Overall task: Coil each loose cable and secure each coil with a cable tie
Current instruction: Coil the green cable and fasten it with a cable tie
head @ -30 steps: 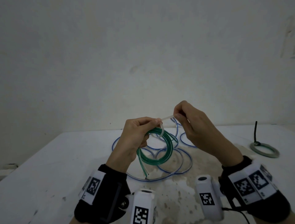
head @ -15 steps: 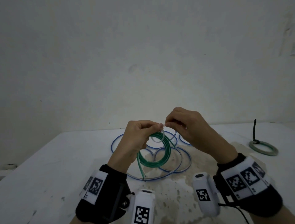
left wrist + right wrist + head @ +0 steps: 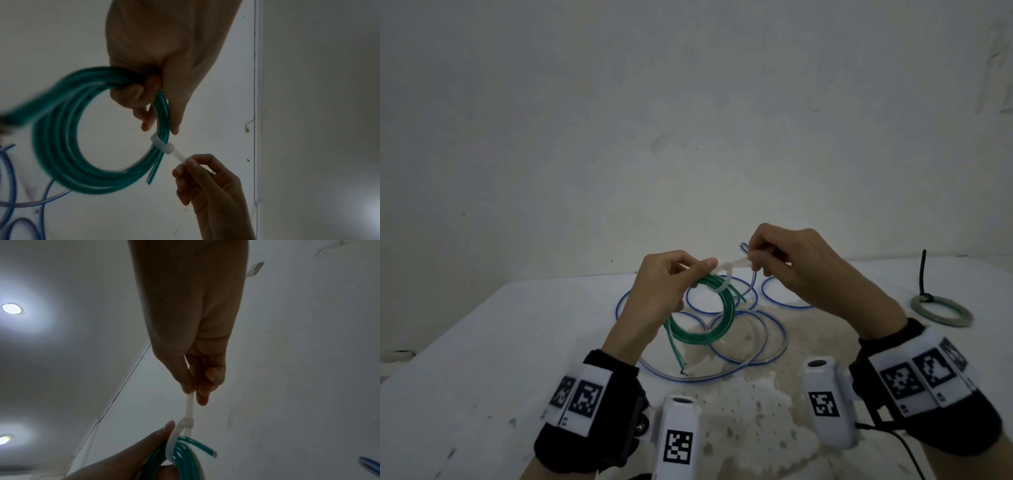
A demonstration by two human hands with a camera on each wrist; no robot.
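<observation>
Nearest, the left hand (image 3: pixel 657 294) grips the green cable coil (image 3: pixel 700 329) at its upper rim, fingers curled round the strands, holding it above the white table (image 3: pixel 482 359). The coil is glossy teal, several turns, hanging roughly upright with two cut ends trailing down. A white cable tie (image 3: pixel 726 274) loops the strands just beside the left fingertips; its tail runs straight rightward into the right hand (image 3: pixel 791 263), pinched between thumb and fingers. The left wrist view shows the tie's head snug against the bundle (image 3: pixel 162 145), hidden from the head camera. Beyond lies a loose blue cable (image 3: pixel 756 342); far right, a tied grey-green coil (image 3: pixel 941 310).
</observation>
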